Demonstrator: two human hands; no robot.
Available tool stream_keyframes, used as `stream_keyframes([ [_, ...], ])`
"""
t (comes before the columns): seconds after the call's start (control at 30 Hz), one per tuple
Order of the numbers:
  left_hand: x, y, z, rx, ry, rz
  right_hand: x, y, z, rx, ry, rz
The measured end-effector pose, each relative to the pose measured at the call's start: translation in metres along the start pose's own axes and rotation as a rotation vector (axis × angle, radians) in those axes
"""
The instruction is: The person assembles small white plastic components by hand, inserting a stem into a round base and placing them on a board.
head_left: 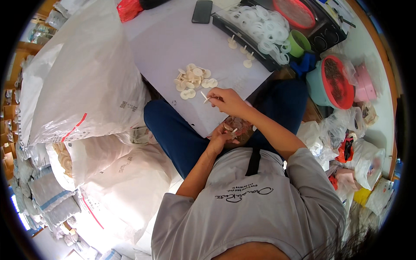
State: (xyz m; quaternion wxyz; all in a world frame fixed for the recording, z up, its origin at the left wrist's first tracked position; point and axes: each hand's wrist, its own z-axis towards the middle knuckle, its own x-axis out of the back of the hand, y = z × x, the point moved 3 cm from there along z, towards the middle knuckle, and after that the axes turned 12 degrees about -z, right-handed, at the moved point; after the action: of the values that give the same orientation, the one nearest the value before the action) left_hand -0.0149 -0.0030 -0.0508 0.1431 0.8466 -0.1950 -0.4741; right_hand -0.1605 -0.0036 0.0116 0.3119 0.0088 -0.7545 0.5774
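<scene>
Steady grip advisable: right hand pinches stemmed disc, disc pile at its ten o'clock; left hand grasps white piece.

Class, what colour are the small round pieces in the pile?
The piled pieces are cream, seen best in the head view.

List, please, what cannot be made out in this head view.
In the head view:
Pale piece in the right hand: gripped part, hidden by that hand.
Pale bit at the left hand: exact shape, too small.
Large white sack: contents, hidden by its cloudy plastic.
Crumpled red plastic: far end, cut off by the upper edge.
</scene>
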Motion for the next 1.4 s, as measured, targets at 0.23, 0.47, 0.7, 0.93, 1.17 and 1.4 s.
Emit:
stream_keyframes([
  [0.23, -0.004, -0.008, 0.002, 0.035, 0.037, 0.335, 0.012, 0.014, -0.05, -0.254, 0.026, 0.495],
  [0.47, -0.028, 0.025, -0.01, -0.217, 0.129, -0.165, 0.006, 0.03, -0.084, -0.294, -0.054, 0.716],
  [0.7, -0.021, 0.02, -0.004, -0.182, -0.032, -0.222, -0.008, 0.015, -0.098, -0.202, -0.02, 0.555],
  [0.93, -0.016, 0.018, -0.003, -0.019, 0.009, -0.464, -0.005, 0.008, -0.103, -0.246, -0.092, 0.847],
  [1.17, -0.017, 0.012, -0.003, -0.07, -0.054, -0.383, -0.018, 0.021, -0.102, -0.181, -0.091, 0.698],
  [1.4, -0.002, 0.021, -0.006, -0.181, -0.013, -0.446, -0.002, 0.031, -0.095, -0.12, 0.098, 0.331],
])
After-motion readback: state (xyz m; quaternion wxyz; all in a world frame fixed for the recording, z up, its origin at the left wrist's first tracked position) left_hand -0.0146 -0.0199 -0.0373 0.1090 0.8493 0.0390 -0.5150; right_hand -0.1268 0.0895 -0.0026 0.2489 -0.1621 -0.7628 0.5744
